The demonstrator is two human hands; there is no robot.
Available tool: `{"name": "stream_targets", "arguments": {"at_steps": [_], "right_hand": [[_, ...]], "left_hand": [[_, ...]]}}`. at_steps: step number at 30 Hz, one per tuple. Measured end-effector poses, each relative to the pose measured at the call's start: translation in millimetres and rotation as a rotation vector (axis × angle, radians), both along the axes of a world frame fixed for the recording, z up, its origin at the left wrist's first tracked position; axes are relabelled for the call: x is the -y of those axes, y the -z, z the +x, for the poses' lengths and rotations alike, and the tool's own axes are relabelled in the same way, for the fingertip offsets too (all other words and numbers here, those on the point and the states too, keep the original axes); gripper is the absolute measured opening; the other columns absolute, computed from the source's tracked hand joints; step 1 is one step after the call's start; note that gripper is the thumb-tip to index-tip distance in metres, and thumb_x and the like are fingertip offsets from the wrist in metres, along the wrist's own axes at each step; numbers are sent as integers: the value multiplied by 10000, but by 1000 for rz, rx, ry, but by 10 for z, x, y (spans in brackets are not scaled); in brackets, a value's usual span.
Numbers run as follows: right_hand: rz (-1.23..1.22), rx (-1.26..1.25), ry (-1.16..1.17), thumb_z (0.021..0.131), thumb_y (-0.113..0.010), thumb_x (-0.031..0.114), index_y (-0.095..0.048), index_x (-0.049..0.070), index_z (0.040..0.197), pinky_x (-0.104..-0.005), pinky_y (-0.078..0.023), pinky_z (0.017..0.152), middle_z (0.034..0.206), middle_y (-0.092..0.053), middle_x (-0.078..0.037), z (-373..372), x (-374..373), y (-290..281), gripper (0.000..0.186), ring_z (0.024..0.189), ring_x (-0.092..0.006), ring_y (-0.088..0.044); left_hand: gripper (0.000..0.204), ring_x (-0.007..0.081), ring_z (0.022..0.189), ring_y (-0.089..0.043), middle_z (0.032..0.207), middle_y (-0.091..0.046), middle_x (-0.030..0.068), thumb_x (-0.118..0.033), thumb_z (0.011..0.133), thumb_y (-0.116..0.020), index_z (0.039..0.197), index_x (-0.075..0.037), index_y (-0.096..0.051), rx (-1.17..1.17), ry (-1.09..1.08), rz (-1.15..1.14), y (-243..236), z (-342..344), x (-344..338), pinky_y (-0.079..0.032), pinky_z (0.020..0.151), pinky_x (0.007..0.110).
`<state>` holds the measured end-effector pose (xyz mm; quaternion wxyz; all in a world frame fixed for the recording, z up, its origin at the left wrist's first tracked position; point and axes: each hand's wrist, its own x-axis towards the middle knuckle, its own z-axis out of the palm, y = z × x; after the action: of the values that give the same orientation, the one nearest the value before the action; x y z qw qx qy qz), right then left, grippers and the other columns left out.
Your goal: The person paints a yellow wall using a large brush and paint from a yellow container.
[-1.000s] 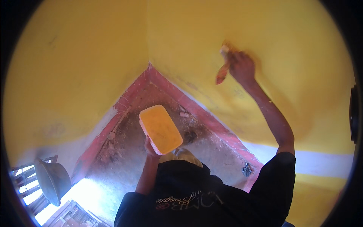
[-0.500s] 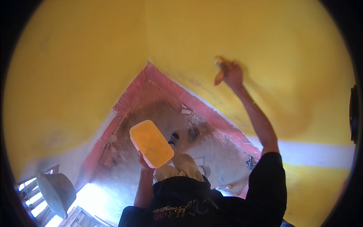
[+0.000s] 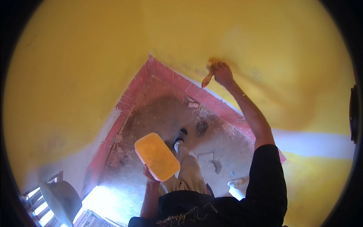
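Note:
A paintbrush (image 3: 207, 80) with an orange-brown handle is gripped in my right hand (image 3: 223, 73), arm stretched up and forward. Its bristle end lies against the yellow wall (image 3: 272, 56) on the right, a little above the pink band (image 3: 196, 90) along the wall's foot. Low in front of my body, my left hand (image 3: 150, 175) holds a rectangular plastic tub (image 3: 157, 156) by its near left side. Yellow-orange paint shows across the tub. The left fingers are mostly hidden beneath it.
Two yellow walls meet at a corner ahead, above a dusty, spattered floor (image 3: 166, 117). Unpainted whitish strips (image 3: 314, 143) show low on the walls. A grey rounded object (image 3: 62, 200) stands at lower left by a bright slatted opening. My shod foot (image 3: 180, 137) is on the floor.
My right hand with the paintbrush has moved slightly left and down along the wall. The tub has shifted a little right and lower in view. One leg now shows further forward.

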<state>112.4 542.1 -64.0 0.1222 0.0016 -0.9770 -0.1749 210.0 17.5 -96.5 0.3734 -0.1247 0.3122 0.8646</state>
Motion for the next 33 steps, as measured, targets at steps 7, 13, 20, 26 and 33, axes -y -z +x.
{"name": "stream_targets", "arguments": {"at_steps": [7,13,20,26,33], "right_hand": [[183,-462,-52,598,-616,119,-634,116,949,-332,-432,594,740,-503,11,-175,102,-1995,351,686,-186,-521],[161,-320,-51,592,-615,64,-613,106,945,-352,-465,692,827,-561,-16,-50,10,-1105,356,801,-219,-546],[27,-132,11,630,-580,44,-621,96,926,-366,-459,741,868,-582,-30,-65,-84,-491,303,865,-228,-552],[297,-529,11,521,-723,169,-645,122,921,-319,-462,586,732,-534,-5,-297,75,-2911,411,702,-192,-545],[193,-381,-57,626,-610,26,-592,120,1018,-390,-466,716,863,-588,-58,-299,-4,-1734,403,816,-259,-563]], "left_hand": [[694,288,1062,-538,1202,-520,113,-510,774,-559,1286,-68,-404,124,-37,202,-38,-78,54,-451,888,426],[708,290,1045,-547,1192,-526,113,-524,764,-563,1282,-68,-409,155,-15,162,177,-96,49,-457,878,421],[696,298,1056,-538,1200,-522,119,-524,768,-555,1277,-71,-417,136,38,139,176,-18,118,-452,881,434],[681,302,1061,-537,1205,-522,118,-501,773,-557,1281,-71,-415,199,29,183,186,54,292,-447,887,449],[666,297,1054,-543,1184,-532,112,-498,785,-547,1279,-73,-410,136,-14,187,-18,21,171,-459,876,431]]}}
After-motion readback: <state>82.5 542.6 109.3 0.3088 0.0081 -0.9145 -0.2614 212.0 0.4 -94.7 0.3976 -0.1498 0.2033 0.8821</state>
